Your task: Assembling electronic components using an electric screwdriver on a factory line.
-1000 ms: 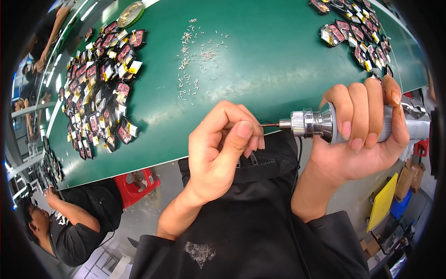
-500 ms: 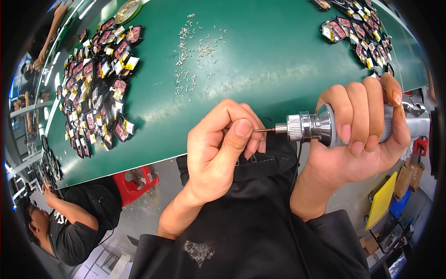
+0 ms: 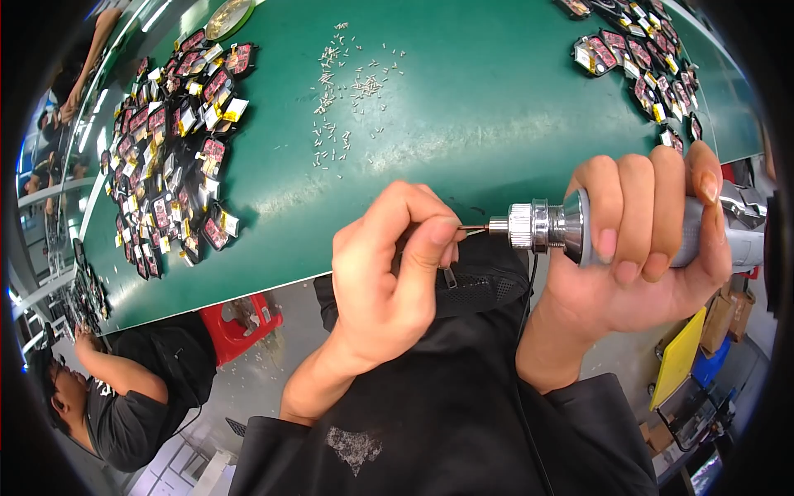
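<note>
My right hand (image 3: pixel 633 240) is wrapped around the grey body of an electric screwdriver (image 3: pixel 542 226), which lies level and points left. From its knurled silver nose comes a thin, dark coppery bit (image 3: pixel 474 227). My left hand (image 3: pixel 382 285) is closed in a pinch, thumb and index finger at the tip of that bit. The fingers cover the tip, so I cannot tell whether a small screw is there too. Both hands are raised in front of my body, near the table's front edge.
On the green table (image 3: pixel 463 99) lie many small silver pins or screws (image 3: pixel 368 85). Piles of small black-and-pink electronic units (image 3: pixel 157 165) sit left, with more units (image 3: pixel 641 54) right. A round dish (image 3: pixel 229 18), a red stool (image 3: pixel 240 331) and a seated person (image 3: pixel 124 397) are around.
My left thumb and fingers have shifted slightly about the bit's tip, with the thumb turned more upward. The screwdriver has stayed almost in place; my right hand has moved little.
</note>
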